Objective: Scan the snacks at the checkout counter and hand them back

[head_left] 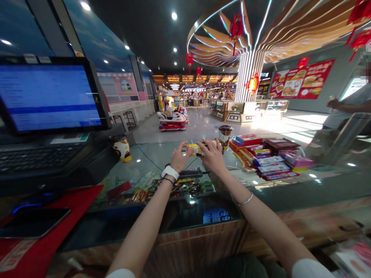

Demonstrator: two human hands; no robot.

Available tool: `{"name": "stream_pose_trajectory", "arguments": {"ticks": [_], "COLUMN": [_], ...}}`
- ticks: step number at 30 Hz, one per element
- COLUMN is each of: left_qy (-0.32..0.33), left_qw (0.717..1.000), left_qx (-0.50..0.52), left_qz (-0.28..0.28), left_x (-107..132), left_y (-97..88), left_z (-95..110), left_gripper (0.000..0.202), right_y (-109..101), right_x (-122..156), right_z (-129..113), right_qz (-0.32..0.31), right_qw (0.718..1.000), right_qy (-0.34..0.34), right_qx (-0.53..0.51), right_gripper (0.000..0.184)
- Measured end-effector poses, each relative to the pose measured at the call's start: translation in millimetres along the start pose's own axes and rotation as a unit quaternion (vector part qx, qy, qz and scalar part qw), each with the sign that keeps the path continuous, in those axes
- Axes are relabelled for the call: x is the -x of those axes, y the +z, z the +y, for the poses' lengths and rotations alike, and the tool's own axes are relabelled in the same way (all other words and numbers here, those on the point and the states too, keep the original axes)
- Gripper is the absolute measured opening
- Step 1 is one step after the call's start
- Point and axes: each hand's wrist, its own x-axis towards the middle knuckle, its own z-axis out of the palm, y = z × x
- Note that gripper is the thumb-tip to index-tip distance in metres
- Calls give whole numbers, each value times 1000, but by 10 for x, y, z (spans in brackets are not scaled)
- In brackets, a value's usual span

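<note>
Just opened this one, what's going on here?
A person at a shop's glass counter holds a yellow snack package between the left hand and right hand. Below it, a black handheld scanner lies on the glass. A paper cup stands just beyond the right hand, with packaged snacks piled to the right and a monitor to the left. Another person stands at far right.

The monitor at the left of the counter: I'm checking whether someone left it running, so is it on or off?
On. The monitor has a lit blue screen showing rows of text and a darker blue band across it.
</note>
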Motion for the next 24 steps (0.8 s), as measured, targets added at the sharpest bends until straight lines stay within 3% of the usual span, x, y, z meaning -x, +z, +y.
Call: {"name": "stream_pose_trajectory", "arguments": {"ticks": [4, 7, 12, 20, 24], "left_qy": [145, 203, 204, 178, 172], "left_qw": [983, 962, 953, 961, 962], "left_qx": [-113, -181, -220, -208, -208], "left_qz": [-4, -21, -27, -47, -31], "left_x": [19, 34, 38, 52, 52], "left_y": [-97, -104, -75, -109, -142], "left_z": [32, 54, 46, 91, 95], "left_gripper": [70, 68, 49, 44, 43], "right_y": [-33, -36, -18, 7, 0], "right_x": [-2, 5, 20, 44, 33], "right_z": [14, 1, -35, -51, -35], "right_qz": [-9, -16, -16, -25, -12], "right_qw": [1000, 1000, 1000, 999, 999], "right_qy": [14, 15, 10, 17, 12], "right_qx": [11, 16, 8, -16, -36], "right_gripper": [57, 58, 61, 63, 61]}}
